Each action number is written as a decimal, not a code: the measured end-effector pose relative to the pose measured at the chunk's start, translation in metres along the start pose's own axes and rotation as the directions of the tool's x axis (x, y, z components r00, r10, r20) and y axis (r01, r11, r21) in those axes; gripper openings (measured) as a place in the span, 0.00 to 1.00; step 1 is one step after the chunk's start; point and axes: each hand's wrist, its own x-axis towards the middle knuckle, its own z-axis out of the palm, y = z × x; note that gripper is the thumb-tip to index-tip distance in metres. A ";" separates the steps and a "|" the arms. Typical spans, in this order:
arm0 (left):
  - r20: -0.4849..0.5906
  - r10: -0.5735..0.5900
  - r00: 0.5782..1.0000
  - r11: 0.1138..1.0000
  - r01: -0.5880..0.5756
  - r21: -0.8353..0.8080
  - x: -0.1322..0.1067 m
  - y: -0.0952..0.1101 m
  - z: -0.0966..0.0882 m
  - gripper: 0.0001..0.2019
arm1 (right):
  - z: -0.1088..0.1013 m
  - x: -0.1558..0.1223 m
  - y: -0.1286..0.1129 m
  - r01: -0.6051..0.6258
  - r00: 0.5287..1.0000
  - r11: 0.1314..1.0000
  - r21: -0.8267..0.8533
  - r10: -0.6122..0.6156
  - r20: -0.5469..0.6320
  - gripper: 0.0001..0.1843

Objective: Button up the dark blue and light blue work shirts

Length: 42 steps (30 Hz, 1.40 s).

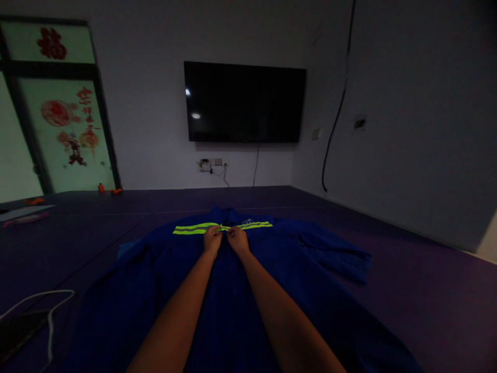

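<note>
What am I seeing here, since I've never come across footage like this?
There's no machine: this single picture comes from a camera worn on a person's head, facing forward and down. The person's bare left hand and right hand meet at the front of a blue garment spread on a purple surface. They seem to pinch it near its yellow-green stripes, though that detail is too small to be sure. A white cable lies at lower left.

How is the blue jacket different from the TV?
The jacket is blue with bright yellow-green stripes; the TV is black. The jacket lies spread on the purple floor; the TV hangs on the wall. The jacket is rumpled, while the TV has straight edges.
</note>
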 end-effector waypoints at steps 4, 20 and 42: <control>0.002 -0.002 1.000 1.000 0.002 -0.004 -0.001 0.001 -0.001 0.16 | -0.001 -0.001 -0.002 -0.001 1.000 1.000 0.007 0.001 0.012 0.07; 0.012 -0.004 1.000 1.000 0.003 0.029 -0.001 0.001 -0.002 0.18 | -0.006 -0.002 -0.007 -0.001 0.997 1.000 0.005 0.001 0.072 0.09; -0.003 0.003 1.000 1.000 -0.003 0.028 0.001 -0.001 -0.001 0.17 | -0.012 -0.006 -0.013 0.020 0.994 0.998 -0.067 -0.012 0.108 0.10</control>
